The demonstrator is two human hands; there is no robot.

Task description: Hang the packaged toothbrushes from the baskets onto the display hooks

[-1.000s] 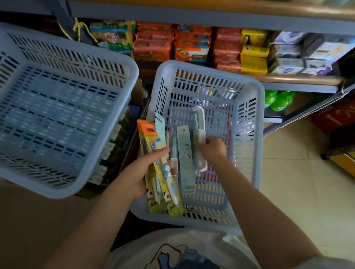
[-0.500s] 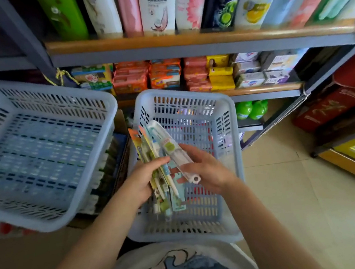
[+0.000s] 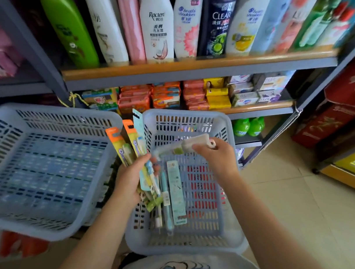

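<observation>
Right hand (image 3: 218,157) lifted, grip around pale toothbrush pack (image 3: 183,147).

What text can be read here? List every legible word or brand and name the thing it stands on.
"Racten": white shampoo bottle on the top shelf.
"head & shoulders": white bottle with a pink flower.
"CLEAR": dark navy bottle.
"head & shoulders", blurred: white bottle with a yellow lemon label.
Too blurred or small to read: the green bottle, the soap boxes, the red cartons, the toothbrush packs in the left hand and right hand.
</observation>
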